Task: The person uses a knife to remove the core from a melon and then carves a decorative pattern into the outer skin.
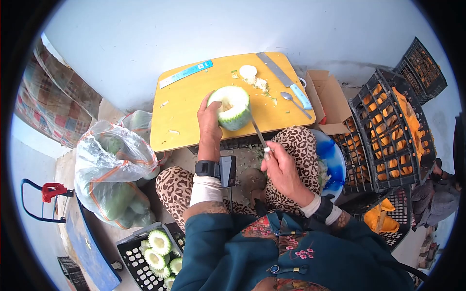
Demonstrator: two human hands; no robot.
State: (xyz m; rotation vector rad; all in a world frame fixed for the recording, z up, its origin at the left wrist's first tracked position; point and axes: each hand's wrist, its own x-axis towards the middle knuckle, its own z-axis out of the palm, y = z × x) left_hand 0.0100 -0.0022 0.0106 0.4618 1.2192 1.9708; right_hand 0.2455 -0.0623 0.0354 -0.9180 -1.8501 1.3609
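Note:
My left hand [208,121] grips a green-skinned melon [235,121] with white flesh and a hollowed top, thumb over its rim, at the near edge of the yellow table [179,111]. In my right hand [283,169], closed above my knee, is a narrow-bladed knife [258,131]. Its blade slants up to the melon's right side, the tip right at the rind. Behind the melon lie a white round piece [247,72] and crumbled flesh scraps [259,85]. A large knife [286,80] with a light blue handle and a spoon [294,104] rest at the right.
A blue-and-white strip [187,72] lies on the table's far left. Plastic bags of green melons [114,174] stand left, above a black crate [138,257] of carved melon pieces. A blue basin [335,160], a cardboard box [330,99] and crates of orange pieces [388,131] are right.

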